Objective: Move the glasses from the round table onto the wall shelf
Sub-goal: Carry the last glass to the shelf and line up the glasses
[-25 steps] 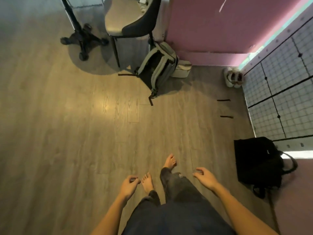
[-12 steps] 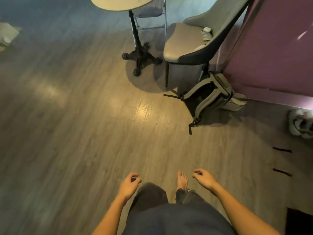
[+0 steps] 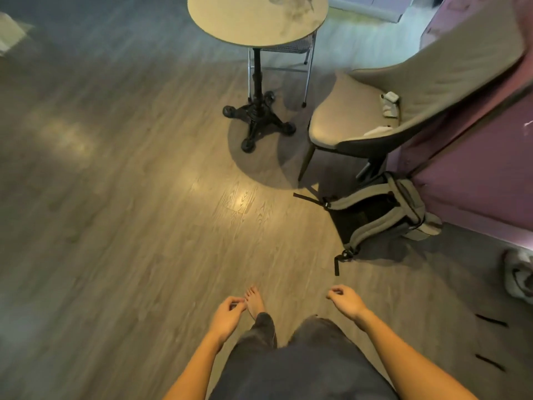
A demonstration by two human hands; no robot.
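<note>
The round table point(image 3: 245, 27) with a pale top and a black cast-iron pedestal stands at the top middle of the head view. Blurred clear glasses point(image 3: 285, 0) sit at its far edge, cut off by the frame. My left hand point(image 3: 227, 314) and my right hand point(image 3: 346, 301) hang low in front of my legs, far from the table, fingers loosely curled with nothing in them. The wall shelf is out of sight.
A grey upholstered chair point(image 3: 375, 116) stands right of the table, with a grey backpack point(image 3: 380, 215) on the floor beside it against a pink wall point(image 3: 476, 168). A metal-legged mesh chair point(image 3: 288, 50) sits behind the table. White shoes point(image 3: 519, 272) lie at the right edge. Wooden floor spreads to the left.
The view has swung left and upward: the round table has come fully into sight and the black bag and tiled wall have left it. My hands stay low and hold nothing.
</note>
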